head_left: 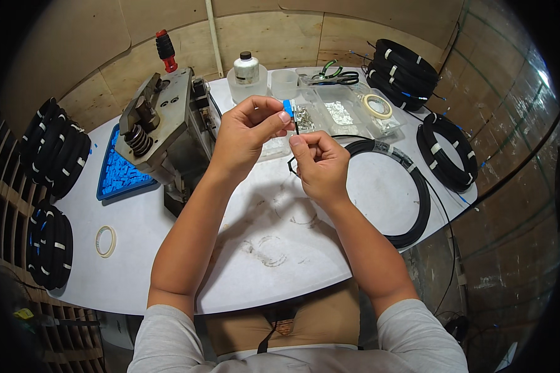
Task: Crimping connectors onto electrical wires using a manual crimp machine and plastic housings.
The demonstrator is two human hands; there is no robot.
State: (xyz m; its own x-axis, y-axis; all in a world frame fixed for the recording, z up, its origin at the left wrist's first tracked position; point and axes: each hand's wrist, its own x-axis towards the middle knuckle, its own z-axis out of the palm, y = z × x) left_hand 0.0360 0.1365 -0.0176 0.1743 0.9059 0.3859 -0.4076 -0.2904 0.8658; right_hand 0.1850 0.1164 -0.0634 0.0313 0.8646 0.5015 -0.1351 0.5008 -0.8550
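My left hand [247, 133] is raised over the middle of the table, pinching a small blue plastic connector [287, 106] between thumb and fingertips. Close beside it on the right, my right hand [323, 166] pinches a thin black cable [297, 127] just below the connector. The cable's upper end meets the connector, but how the two join is too small to tell. A large black cable coil [422, 208] lies flat to the right of my right hand, bound with clear wrap at one spot.
At left stand a metal press [182, 130] and a blue tray [115, 191] of small blue parts. A tape roll [106, 241] lies nearer. Behind my hands are clear boxes [333, 99] of small parts, a bottle [247, 69] and pliers [339, 77]. Bundled coils [401, 68] sit along both sides.
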